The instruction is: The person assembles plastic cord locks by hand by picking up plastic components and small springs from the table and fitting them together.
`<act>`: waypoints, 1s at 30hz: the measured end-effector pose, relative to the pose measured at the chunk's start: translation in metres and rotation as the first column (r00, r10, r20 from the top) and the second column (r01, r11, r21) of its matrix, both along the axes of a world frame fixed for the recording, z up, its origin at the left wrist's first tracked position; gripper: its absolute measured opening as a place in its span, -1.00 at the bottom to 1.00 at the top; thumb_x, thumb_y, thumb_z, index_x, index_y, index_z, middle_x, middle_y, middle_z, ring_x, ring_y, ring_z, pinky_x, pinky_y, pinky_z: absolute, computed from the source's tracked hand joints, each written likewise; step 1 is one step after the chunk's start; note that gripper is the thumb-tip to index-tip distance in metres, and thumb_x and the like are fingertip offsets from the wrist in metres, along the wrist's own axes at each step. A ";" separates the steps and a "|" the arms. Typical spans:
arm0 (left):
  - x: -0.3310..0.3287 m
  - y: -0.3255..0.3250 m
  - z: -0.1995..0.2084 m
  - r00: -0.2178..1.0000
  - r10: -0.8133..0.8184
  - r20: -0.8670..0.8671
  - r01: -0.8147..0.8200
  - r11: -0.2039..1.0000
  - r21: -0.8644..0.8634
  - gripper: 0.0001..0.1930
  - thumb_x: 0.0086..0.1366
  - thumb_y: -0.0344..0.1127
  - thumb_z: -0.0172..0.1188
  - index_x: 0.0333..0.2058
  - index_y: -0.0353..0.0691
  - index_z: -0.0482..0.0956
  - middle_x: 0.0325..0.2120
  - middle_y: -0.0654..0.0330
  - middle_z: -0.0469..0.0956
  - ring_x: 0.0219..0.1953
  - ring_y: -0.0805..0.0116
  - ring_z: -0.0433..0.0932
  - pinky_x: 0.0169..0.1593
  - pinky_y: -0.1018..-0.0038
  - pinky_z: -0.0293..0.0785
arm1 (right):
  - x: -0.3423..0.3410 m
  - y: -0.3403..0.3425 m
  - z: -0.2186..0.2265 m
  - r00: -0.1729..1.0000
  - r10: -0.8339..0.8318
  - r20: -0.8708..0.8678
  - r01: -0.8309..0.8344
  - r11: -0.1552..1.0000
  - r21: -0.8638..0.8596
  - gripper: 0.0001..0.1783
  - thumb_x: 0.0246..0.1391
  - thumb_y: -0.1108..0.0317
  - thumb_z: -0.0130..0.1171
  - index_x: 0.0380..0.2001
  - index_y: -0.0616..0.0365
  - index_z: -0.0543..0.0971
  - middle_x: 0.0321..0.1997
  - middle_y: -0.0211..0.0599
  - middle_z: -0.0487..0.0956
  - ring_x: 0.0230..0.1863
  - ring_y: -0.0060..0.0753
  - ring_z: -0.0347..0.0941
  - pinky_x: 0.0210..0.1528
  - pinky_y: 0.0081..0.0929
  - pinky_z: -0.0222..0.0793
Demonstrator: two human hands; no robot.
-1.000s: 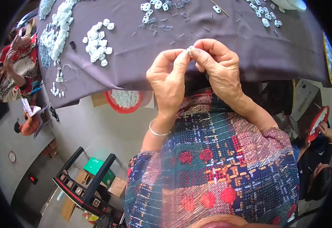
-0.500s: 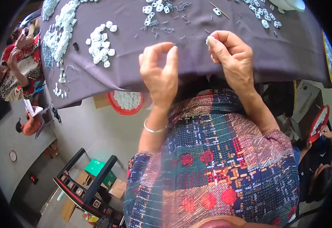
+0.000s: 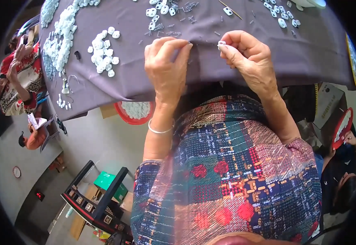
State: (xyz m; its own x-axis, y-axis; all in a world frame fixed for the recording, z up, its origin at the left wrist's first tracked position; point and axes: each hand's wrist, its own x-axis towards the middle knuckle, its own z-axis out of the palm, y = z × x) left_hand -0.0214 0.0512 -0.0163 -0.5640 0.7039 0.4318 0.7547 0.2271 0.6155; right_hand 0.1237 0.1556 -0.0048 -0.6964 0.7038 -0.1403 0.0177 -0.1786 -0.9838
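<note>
Over the near part of the table, my right hand (image 3: 251, 59) pinches a small white plastic piece (image 3: 221, 43) with a hole in it, between thumb and forefinger. A short way to its left, my left hand (image 3: 165, 69) has thumb and forefinger pressed together at the tips. Whatever is between those tips is too small to make out. Beyond my hands lie small metal springs (image 3: 170, 33), loose white pieces with holes (image 3: 151, 12) and a thin pointed stick (image 3: 236, 13). Another group of white pieces (image 3: 103, 53) lies to the left.
Long heaps of white pieces (image 3: 65, 34) cover the left part of the dark tablecloth (image 3: 125, 83). A white container (image 3: 311, 3) stands at the far right. Below the table edge sits a red-rimmed basin (image 3: 134, 121) of white pieces. Other people are on both sides.
The left hand's fingertips have come together from a slightly wider pinch, and its wrist has shifted a little left. The white piece in my right hand shows more clearly. The view has shifted slightly.
</note>
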 end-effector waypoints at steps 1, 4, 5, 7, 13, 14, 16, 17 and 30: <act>0.001 -0.001 0.001 1.000 0.000 0.001 0.000 1.000 -0.003 -0.89 -0.11 -0.42 0.31 -0.55 -0.13 0.55 -0.51 0.25 0.49 -0.39 0.26 0.41 -0.26 0.41 0.32 | 0.000 0.000 -0.001 1.000 0.000 0.001 0.000 1.000 -0.003 -0.88 0.06 0.40 0.12 -0.33 0.21 0.50 -0.52 -0.54 0.46 -0.52 -0.82 0.30 -0.50 -0.83 0.23; 0.002 -0.004 0.002 0.998 0.017 -0.053 -0.017 1.000 -0.016 -0.87 -0.12 -0.45 0.31 -0.52 -0.16 0.55 -0.49 0.23 0.51 -0.39 0.26 0.43 -0.28 0.40 0.34 | -0.001 -0.002 -0.004 0.999 0.004 0.038 -0.008 0.993 0.116 -0.88 0.05 0.42 0.12 -0.33 0.21 0.50 -0.52 -0.55 0.46 -0.51 -0.83 0.30 -0.50 -0.84 0.22; 0.003 -0.004 0.002 0.995 -0.030 -0.091 0.031 0.999 0.007 -0.88 -0.10 -0.43 0.30 -0.52 -0.16 0.54 -0.47 0.25 0.52 -0.37 0.27 0.44 -0.27 0.41 0.33 | -0.001 -0.002 -0.003 1.000 0.000 0.026 -0.004 0.991 0.132 -0.88 0.05 0.42 0.13 -0.32 0.21 0.50 -0.51 -0.55 0.46 -0.51 -0.83 0.30 -0.50 -0.84 0.21; 0.005 -0.005 0.001 0.989 -0.074 -0.128 0.078 0.997 0.028 -0.88 -0.08 -0.42 0.29 -0.51 -0.16 0.53 -0.45 0.28 0.53 -0.35 0.29 0.44 -0.26 0.42 0.32 | -0.002 -0.001 -0.004 1.000 0.000 0.016 -0.002 0.989 0.149 -0.88 0.05 0.42 0.13 -0.32 0.21 0.51 -0.51 -0.56 0.46 -0.50 -0.83 0.30 -0.50 -0.84 0.21; 0.010 -0.007 -0.008 0.958 -0.165 -0.234 0.145 0.984 -0.101 -0.90 -0.05 -0.38 0.25 -0.51 -0.10 0.50 -0.41 0.41 0.55 -0.29 0.35 0.44 -0.25 0.47 0.27 | -0.003 0.000 -0.018 0.999 -0.037 0.014 0.032 0.959 0.282 -0.86 0.07 0.41 0.11 -0.29 0.20 0.51 -0.46 -0.53 0.50 -0.47 -0.82 0.33 -0.49 -0.84 0.23; 0.007 -0.006 -0.010 0.963 -0.184 -0.198 0.176 0.983 -0.053 -0.89 -0.06 -0.41 0.25 -0.52 -0.12 0.49 -0.42 0.39 0.55 -0.28 0.34 0.44 -0.23 0.47 0.26 | -0.003 0.002 -0.016 1.000 -0.031 -0.007 0.032 0.971 0.237 -0.86 0.08 0.41 0.11 -0.28 0.20 0.51 -0.45 -0.51 0.51 -0.48 -0.81 0.34 -0.49 -0.83 0.24; 0.004 -0.010 -0.015 0.979 -0.153 -0.135 0.155 0.988 0.007 -0.89 -0.07 -0.43 0.24 -0.52 -0.13 0.49 -0.43 0.38 0.55 -0.28 0.33 0.44 -0.22 0.47 0.26 | -0.001 0.002 -0.014 0.997 -0.010 -0.072 0.022 0.984 0.177 -0.84 0.09 0.40 0.09 -0.24 0.18 0.50 -0.42 -0.46 0.55 -0.48 -0.78 0.38 -0.48 -0.83 0.27; 0.003 -0.013 -0.015 0.989 -0.123 -0.081 0.129 0.989 0.073 -0.88 -0.08 -0.46 0.24 -0.53 -0.14 0.48 -0.43 0.37 0.55 -0.28 0.32 0.44 -0.21 0.46 0.25 | 0.000 0.002 -0.014 0.998 -0.008 -0.063 0.018 0.985 0.169 -0.84 0.09 0.40 0.09 -0.24 0.18 0.50 -0.42 -0.46 0.55 -0.48 -0.78 0.38 -0.48 -0.83 0.27; 0.039 -0.052 0.027 0.538 -0.038 0.842 -0.090 0.991 0.102 -0.88 0.12 -0.53 0.18 -0.33 -0.36 0.56 -0.37 0.22 0.57 -0.37 0.56 0.50 -0.31 0.65 0.41 | 0.005 -0.006 0.003 0.997 0.073 -0.035 -0.071 0.997 0.037 -0.84 0.06 0.46 0.10 -0.26 0.24 0.50 -0.48 -0.48 0.51 -0.51 -0.81 0.32 -0.50 -0.86 0.23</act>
